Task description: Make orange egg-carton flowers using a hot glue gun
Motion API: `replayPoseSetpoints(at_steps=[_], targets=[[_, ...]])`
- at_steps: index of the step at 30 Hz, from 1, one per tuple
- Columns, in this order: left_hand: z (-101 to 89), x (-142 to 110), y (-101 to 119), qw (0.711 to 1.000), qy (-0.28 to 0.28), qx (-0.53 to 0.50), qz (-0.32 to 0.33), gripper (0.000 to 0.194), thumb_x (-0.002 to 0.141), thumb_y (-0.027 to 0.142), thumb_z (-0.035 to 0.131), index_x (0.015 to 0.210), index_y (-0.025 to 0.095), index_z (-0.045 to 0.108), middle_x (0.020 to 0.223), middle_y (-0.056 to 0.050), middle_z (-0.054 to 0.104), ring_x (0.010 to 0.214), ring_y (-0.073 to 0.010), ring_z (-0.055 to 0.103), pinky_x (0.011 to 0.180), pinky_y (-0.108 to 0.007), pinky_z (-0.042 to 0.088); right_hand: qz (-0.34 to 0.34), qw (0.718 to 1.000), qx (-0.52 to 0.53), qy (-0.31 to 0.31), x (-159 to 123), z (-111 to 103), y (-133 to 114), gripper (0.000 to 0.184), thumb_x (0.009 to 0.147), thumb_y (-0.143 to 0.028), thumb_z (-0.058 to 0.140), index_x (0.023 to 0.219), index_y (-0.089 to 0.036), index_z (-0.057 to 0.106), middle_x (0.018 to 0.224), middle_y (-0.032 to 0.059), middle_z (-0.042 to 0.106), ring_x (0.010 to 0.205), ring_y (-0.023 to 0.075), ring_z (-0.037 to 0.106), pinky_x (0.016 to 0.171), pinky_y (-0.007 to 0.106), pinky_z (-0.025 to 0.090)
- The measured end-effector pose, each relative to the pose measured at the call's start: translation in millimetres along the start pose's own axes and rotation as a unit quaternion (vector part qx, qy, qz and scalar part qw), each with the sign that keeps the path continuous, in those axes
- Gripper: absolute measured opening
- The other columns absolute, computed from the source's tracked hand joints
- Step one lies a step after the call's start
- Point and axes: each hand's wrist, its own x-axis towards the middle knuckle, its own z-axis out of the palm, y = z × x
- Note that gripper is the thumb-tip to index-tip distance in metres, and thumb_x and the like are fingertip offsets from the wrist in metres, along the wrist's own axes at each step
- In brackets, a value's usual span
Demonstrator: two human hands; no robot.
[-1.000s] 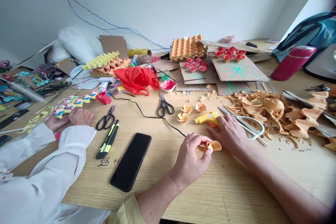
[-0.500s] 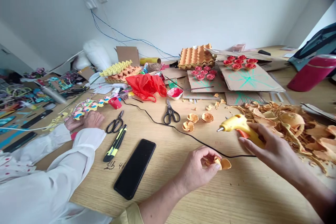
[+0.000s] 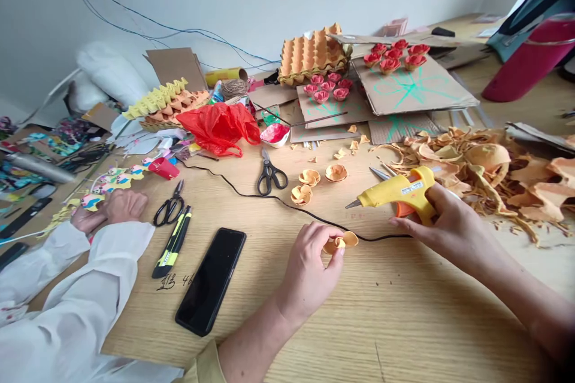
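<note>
Between the thumb and fingers of my left hand (image 3: 309, 266) is an orange paper-pulp flower (image 3: 348, 240), its petals partly hidden by the fingers. My right hand (image 3: 449, 218) is wrapped round the handle of a yellow hot glue gun (image 3: 399, 190), whose metal nozzle points left, above and apart from the flower. Several finished-looking orange flowers (image 3: 336, 173) lie on the table just beyond my left hand. A black cord (image 3: 296, 208) runs across the wood behind both hands. Part of another pair of scissors (image 3: 381, 173) shows behind the glue gun.
A heap of orange pulp scraps (image 3: 485, 161) lies at right. Black-handled scissors (image 3: 271, 176), a phone (image 3: 210, 281) and a utility knife (image 3: 173, 242) are on the table. Red flowers (image 3: 390, 60) stand on cardboard (image 3: 417, 96). At left, a co-worker's hands (image 3: 121, 206) touch painted pulp pieces.
The view has tilted down and shifted right. My right hand has turned the glue gun so its side faces me, the nozzle still pointing left. My left hand keeps hold of the flower.
</note>
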Motion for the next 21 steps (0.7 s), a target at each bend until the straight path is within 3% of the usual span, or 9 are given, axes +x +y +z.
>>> replayPoseSetpoints(at_steps=[3,7,11,13,17,21], targets=[[-0.2,-1,2,1.0,-0.006,0.022,-0.011,0.021,0.086,0.003,0.061,0.098,0.02,0.063,0.095,-0.004,0.07,0.09,-0.0199,0.063,0.082,-0.033,0.052,0.041,0.996,0.053,-0.063,-1,-6,3,0.049,0.074,-0.066,0.074,0.071,-0.024,0.051,0.06,-0.001,0.051,0.052,0.0125,0.043,0.044,0.026,0.033],[-2.5,-2,1,0.999,-0.005,0.011,-0.034,0.022,0.086,0.003,0.061,0.098,0.021,0.062,0.095,-0.003,0.067,0.086,-0.0175,0.063,0.079,-0.03,0.053,0.083,0.966,0.215,-0.115,-1,-13,18,0.055,0.068,-0.069,0.078,0.088,-0.019,0.069,0.074,0.0045,0.066,0.061,0.0167,0.054,0.049,0.025,0.041],[-6.0,0,-5,0.999,0.01,-0.026,-0.036,0.019,0.086,0.006,0.061,0.098,0.02,0.062,0.115,-0.006,0.064,0.084,-0.013,0.066,0.077,-0.026,0.055,0.136,0.929,0.32,-0.13,-3,-17,25,0.047,0.065,-0.062,0.084,0.086,-0.021,0.072,0.073,0.0041,0.068,0.061,0.0184,0.058,0.051,0.026,0.045],[-7.1,2,-8,0.998,0.001,-0.04,-0.04,0.018,0.086,0.007,0.062,0.098,0.021,0.061,0.122,-0.007,0.065,0.085,-0.0122,0.068,0.078,-0.025,0.056,0.116,0.911,0.369,-0.145,-3,-19,20,0.039,0.071,-0.057,0.082,0.086,-0.023,0.073,0.067,0.0031,0.065,0.059,0.0183,0.057,0.05,0.026,0.044],[-6.3,4,-9,0.995,-0.044,-0.065,-0.06,0.02,0.087,0.008,0.063,0.1,0.022,0.061,0.104,-0.002,0.074,0.086,-0.0134,0.071,0.081,-0.024,0.056,0.031,0.888,0.437,-0.144,-3,-24,10,0.028,0.077,-0.052,0.078,0.077,-0.025,0.073,0.052,0.0007,0.054,0.048,0.0144,0.043,0.044,0.026,0.035],[-2.2,3,-4,0.994,-0.049,-0.072,-0.059,0.018,0.086,0.008,0.065,0.098,0.021,0.062,0.097,-0.001,0.076,0.085,-0.0138,0.071,0.08,-0.024,0.056,0.028,0.878,0.455,-0.147,-1,-32,18,0.023,0.082,-0.05,0.071,0.087,-0.027,0.071,0.049,-0.0004,0.05,0.043,0.0152,0.039,0.046,0.031,0.034]])
